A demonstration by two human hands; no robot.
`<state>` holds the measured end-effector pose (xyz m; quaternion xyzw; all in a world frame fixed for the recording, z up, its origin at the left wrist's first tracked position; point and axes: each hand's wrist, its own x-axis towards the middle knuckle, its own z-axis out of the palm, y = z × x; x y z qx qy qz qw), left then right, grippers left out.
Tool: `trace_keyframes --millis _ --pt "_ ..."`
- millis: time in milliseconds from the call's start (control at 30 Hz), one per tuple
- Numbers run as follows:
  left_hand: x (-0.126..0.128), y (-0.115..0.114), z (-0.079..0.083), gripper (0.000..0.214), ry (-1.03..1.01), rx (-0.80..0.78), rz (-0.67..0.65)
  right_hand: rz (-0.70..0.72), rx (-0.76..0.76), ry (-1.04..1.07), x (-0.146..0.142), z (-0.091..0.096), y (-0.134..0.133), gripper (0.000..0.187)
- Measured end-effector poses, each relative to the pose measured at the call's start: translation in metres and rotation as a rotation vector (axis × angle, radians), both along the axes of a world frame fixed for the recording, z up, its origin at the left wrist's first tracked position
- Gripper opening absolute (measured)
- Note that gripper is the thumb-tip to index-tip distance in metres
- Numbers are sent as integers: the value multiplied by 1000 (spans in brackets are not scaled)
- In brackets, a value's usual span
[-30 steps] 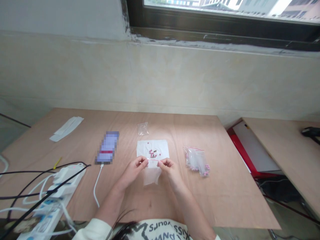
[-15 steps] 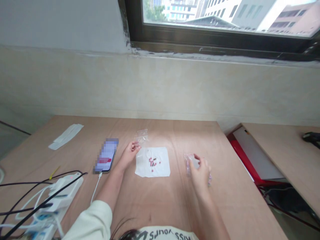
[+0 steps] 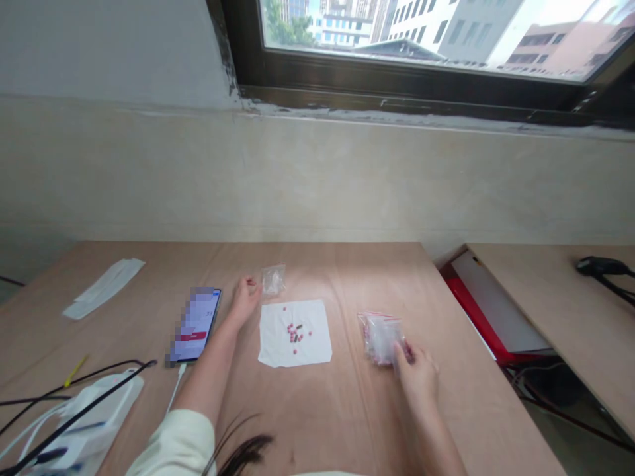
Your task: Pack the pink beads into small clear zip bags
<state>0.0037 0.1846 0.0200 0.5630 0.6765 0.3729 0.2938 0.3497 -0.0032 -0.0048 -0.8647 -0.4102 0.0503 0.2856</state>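
On the table lies a white paper sheet point(image 3: 317, 344) bearing several small pink beads point(image 3: 292, 332) and a few dark, elongated pieces point(image 3: 298, 326). Beyond its upper left edge a small clear zip bag point(image 3: 273, 280) lies flat. My left hand point(image 3: 245, 299) rests just left of that bag, fingers curled together; whatever they hold, if anything, is hidden. To the right of the sheet is a larger clear zip bag point(image 3: 381, 338) with a red-edged top and pinkish contents. My right hand point(image 3: 419, 375) grips its lower right side between thumb and fingers.
A phone point(image 3: 196, 324) on a white cable lies left of my left forearm. Farther left are a folded white strip point(image 3: 105, 289) and a white power strip point(image 3: 92, 420) with tangled cables. A second table point(image 3: 555, 291) stands at the right, beyond a gap.
The small bag now lies flat, with my left hand slightly away from it. My right hand has shifted to the larger bag's lower right side, uncovering it. The view has turned slightly right.
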Motion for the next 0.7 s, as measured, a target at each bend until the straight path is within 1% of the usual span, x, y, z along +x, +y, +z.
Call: trace_keyframes --millis 100,167,233,300,367,433,467,500,533,633,667,700 --pt "0 -31 9 23 -39 -3 -51 49 -53 -25 -6 4 1 56" --pt "1 -53 15 25 -112 -22 -106 64 -45 -12 -9 6 0 54" --pt "3 -72 21 26 -173 -60 -150 46 -21 12 -10 8 -1 51" --pt "3 -85 26 26 -206 -92 -183 10 15 13 -8 12 -3 48" --pt "4 -94 31 24 -223 -112 -204 -26 68 -23 -7 19 -5 48" --pt "6 -100 38 23 -247 -130 -245 -42 148 -65 -11 32 -7 49" --pt "9 -104 44 23 -264 -141 -285 -28 197 -68 -16 40 -7 48" --pt "13 -108 50 23 -285 -151 -344 10 247 -52 -24 48 -7 47" --pt "19 -112 57 23 -309 -163 -416 78 293 -13 -35 56 -6 43" --pt "39 -125 78 24 -382 -210 -681 407 353 163 -78 75 -3 27" --pt "45 -129 83 24 -395 -232 -739 516 344 205 -93 79 -2 23" --pt "50 -132 88 24 -402 -244 -763 591 339 237 -107 81 0 22"
